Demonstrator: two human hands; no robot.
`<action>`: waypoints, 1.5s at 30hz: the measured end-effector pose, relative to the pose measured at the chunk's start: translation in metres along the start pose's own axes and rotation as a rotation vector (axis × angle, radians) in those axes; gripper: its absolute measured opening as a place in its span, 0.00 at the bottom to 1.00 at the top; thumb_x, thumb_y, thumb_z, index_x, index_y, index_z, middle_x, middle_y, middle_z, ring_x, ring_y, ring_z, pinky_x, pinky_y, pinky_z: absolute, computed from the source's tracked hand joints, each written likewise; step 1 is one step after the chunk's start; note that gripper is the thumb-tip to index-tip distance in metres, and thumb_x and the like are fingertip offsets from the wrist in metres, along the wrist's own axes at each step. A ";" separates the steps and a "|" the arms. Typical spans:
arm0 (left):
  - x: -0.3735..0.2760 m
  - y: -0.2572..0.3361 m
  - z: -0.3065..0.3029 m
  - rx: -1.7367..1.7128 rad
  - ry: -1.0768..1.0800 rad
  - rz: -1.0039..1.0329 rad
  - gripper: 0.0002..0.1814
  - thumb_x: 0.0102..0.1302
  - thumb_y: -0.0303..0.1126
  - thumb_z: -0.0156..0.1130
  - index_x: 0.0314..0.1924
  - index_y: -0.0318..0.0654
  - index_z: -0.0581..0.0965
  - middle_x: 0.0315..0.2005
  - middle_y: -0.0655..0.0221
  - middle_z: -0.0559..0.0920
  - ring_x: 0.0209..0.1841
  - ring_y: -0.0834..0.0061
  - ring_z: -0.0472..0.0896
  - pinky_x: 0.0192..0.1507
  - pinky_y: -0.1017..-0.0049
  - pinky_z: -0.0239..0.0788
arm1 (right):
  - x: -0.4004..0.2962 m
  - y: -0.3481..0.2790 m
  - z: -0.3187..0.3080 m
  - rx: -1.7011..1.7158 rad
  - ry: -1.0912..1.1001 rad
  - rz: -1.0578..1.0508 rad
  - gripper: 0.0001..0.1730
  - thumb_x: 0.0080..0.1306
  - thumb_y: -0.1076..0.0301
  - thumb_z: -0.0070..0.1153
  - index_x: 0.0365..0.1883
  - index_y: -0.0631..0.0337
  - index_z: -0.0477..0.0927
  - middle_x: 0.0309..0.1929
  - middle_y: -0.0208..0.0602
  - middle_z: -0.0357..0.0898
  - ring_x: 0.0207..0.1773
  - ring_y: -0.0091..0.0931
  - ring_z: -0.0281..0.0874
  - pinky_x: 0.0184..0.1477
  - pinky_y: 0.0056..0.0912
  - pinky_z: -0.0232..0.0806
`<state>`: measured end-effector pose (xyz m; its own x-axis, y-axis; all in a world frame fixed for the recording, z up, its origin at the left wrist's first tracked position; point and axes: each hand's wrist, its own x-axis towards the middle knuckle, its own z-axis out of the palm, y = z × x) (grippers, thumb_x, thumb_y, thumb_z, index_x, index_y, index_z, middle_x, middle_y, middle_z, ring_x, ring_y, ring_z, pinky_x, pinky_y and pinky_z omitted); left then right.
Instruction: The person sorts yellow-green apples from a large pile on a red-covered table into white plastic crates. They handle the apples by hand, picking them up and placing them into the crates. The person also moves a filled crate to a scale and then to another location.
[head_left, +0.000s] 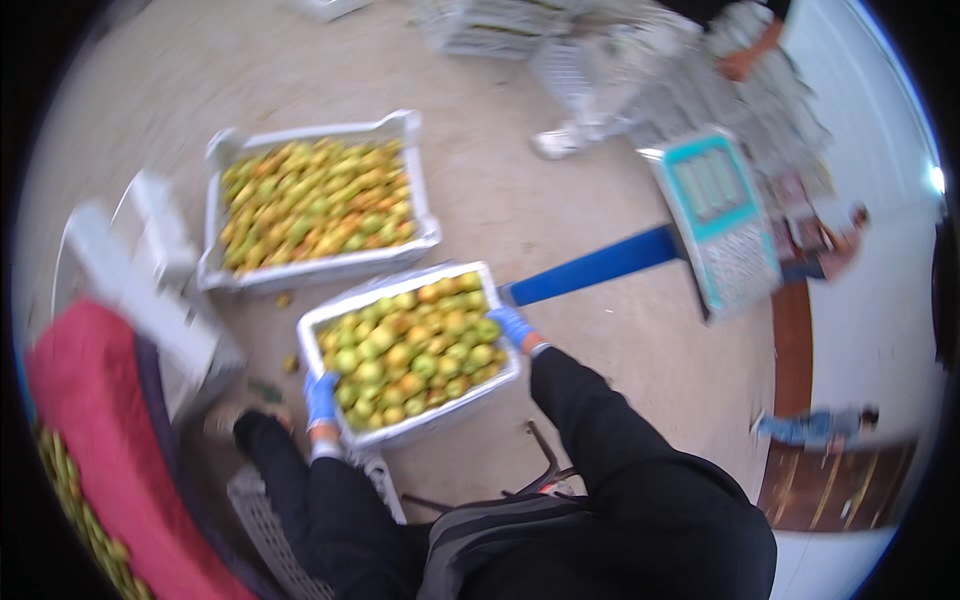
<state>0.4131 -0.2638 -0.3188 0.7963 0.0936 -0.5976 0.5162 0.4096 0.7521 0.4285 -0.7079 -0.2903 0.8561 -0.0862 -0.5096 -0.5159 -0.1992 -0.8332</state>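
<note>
A white box (499, 300) heaped with green and yellow-orange round fruits (409, 352) is held in front of me. My left hand (321, 399), in a blue glove, grips its left side. On the opposite side, near the upper right corner, my right hand (511, 326) grips the box, also in a blue glove. Beyond it on the floor stands a larger white crate (319, 268) full of similar yellow, green and orange fruit (315, 202). The underside of the held box is hidden, so I cannot tell what it rests on.
A digital scale's head (716, 225) stands on a blue post (596, 266) at the right. White foam boxes (142, 300) and a red cloth (120, 442) lie left; a grey plastic crate (274, 525) is by my leg. Other people (817, 427) and stacked white crates (495, 30) are farther off.
</note>
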 end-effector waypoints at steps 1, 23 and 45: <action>0.004 -0.005 -0.006 -0.044 -0.027 0.026 0.36 0.55 0.28 0.61 0.66 0.31 0.69 0.57 0.59 0.77 0.53 0.65 0.78 0.56 0.68 0.72 | 0.003 -0.009 -0.009 0.082 -0.049 -0.011 0.29 0.70 0.54 0.55 0.66 0.60 0.72 0.62 0.35 0.75 0.64 0.29 0.69 0.67 0.35 0.62; -0.467 0.099 -0.118 0.613 0.576 0.407 0.20 0.71 0.31 0.55 0.59 0.26 0.76 0.54 0.57 0.82 0.56 0.65 0.78 0.62 0.69 0.67 | -0.249 -0.008 0.121 0.015 -0.448 -0.085 0.21 0.75 0.53 0.51 0.54 0.60 0.81 0.39 0.34 0.84 0.40 0.25 0.81 0.50 0.33 0.74; -0.779 0.017 -0.228 0.173 2.110 0.589 0.18 0.66 0.22 0.57 0.56 0.34 0.77 0.53 0.58 0.80 0.54 0.67 0.80 0.59 0.70 0.70 | -0.614 -0.279 0.563 -0.451 -2.144 -0.641 0.31 0.72 0.72 0.56 0.72 0.61 0.65 0.62 0.37 0.75 0.64 0.26 0.73 0.66 0.31 0.67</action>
<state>-0.2702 -0.1231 0.0961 -0.5199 0.7593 0.3914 0.5236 -0.0788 0.8483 0.0298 -0.0494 0.1341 -0.5766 0.8156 0.0489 0.0212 0.0747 -0.9970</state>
